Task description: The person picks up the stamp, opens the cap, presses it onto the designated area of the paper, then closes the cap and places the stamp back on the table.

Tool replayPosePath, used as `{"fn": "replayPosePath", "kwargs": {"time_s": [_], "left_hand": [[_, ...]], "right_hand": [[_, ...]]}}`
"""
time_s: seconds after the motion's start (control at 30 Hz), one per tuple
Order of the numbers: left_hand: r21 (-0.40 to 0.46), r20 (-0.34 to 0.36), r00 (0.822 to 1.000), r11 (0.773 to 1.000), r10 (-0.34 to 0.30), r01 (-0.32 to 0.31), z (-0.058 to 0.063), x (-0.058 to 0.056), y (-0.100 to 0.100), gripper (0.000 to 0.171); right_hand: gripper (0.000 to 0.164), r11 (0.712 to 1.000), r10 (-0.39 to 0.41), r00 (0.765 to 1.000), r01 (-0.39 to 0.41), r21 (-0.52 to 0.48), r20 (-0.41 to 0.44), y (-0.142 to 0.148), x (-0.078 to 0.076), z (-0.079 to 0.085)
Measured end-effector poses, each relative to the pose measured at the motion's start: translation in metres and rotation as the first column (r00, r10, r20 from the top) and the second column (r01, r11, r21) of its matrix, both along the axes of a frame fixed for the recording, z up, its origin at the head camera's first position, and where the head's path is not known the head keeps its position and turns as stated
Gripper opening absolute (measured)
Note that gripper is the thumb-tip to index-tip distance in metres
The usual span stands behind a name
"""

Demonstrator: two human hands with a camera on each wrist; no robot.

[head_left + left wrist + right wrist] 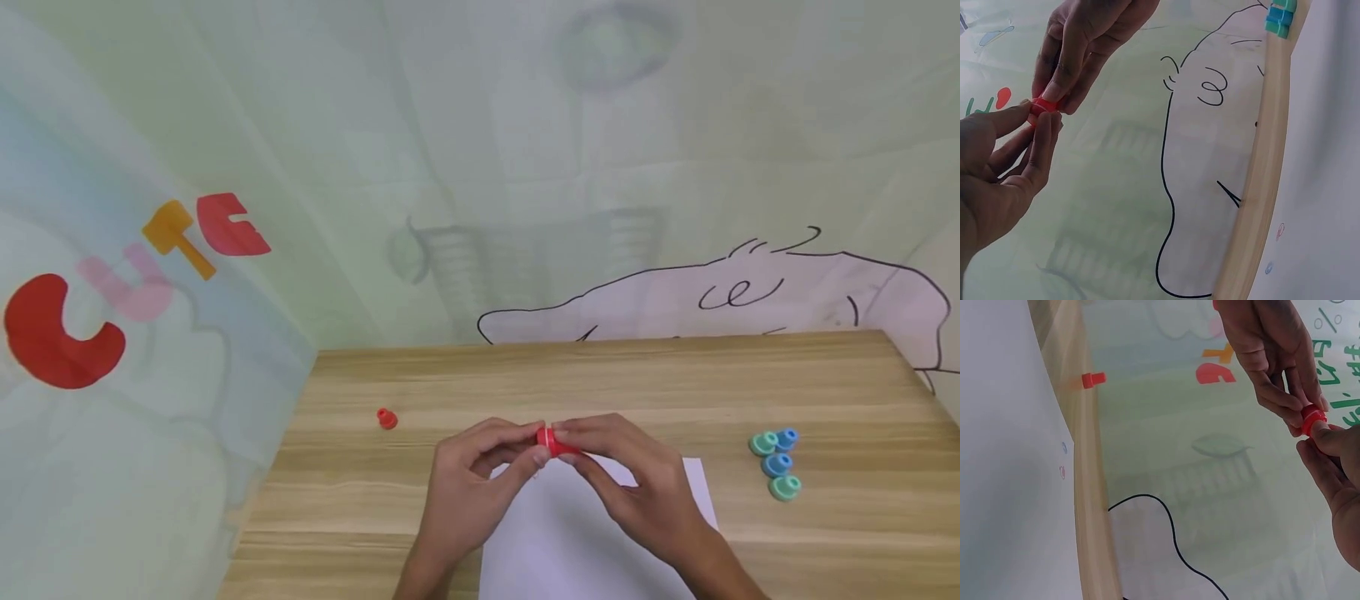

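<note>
Both hands meet over the white paper point(592, 533) on a small red toy stamp point(553, 442) with a thin pale line around it. My left hand point(468, 479) pinches one end between thumb and fingers. From the other side, my right hand point(648, 479) grips the opposite end the same way. In the left wrist view, the red stamp point(1041, 107) shows only partly between the fingertips. The right wrist view shows its rounded red end point(1313, 415) amid the fingers. Small red point(1280, 231) and blue point(1269, 268) marks are on the paper.
A red stepped piece point(386, 418) lies on the wooden table point(420, 375) to the left. Several blue point(777, 465) and green point(785, 487) stepped pieces cluster at the right. A printed cloth point(480, 183) hangs behind the table's back edge.
</note>
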State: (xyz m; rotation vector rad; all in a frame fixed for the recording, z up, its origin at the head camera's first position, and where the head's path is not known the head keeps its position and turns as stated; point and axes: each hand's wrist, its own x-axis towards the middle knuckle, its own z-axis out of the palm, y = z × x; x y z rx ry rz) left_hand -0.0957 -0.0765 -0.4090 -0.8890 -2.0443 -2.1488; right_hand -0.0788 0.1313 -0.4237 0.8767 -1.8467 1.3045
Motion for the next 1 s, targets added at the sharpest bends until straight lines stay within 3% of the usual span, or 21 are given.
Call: {"fn": "replayPosePath", "kwargs": {"time_s": [0.17, 0.43, 0.67, 0.87, 1.0], "left_hand": [[-0.001, 0.041, 0.999, 1.0, -0.027, 0.027, 0.0011, -0.0005, 0.0001, 0.024], [-0.095, 0.165, 0.986, 0.995, 0.008, 0.007, 0.0074, 0.0016, -0.002, 0.027], [-0.214, 0.099, 0.995, 0.977, 0.009, 0.013, 0.0059, 0.0022, -0.0037, 0.031], [-0.296, 0.089, 0.996, 0.955, -0.002, 0.028, 0.0073, 0.0011, -0.0038, 0.029], [-0.35, 0.034, 0.999, 0.937, 0.002, 0.01, 0.006, 0.0004, -0.0055, 0.029]], "right_hand": [[0.022, 1.0, -0.006, 1.0, 0.006, 0.006, -0.002, 0.0005, 0.0012, 0.0018], [0.036, 0.999, -0.002, 0.988, 0.009, -0.043, 0.156, 0.0008, 0.0044, 0.0018], [0.043, 0.995, 0.047, 0.977, -0.027, -0.099, 0.207, 0.0003, 0.0063, 0.003], [0.048, 0.995, 0.033, 0.981, -0.014, -0.1, 0.189, -0.0003, 0.0063, 0.0023], [0.046, 0.996, 0.022, 0.985, -0.007, -0.091, 0.172, -0.0008, 0.0059, 0.0002]]}}
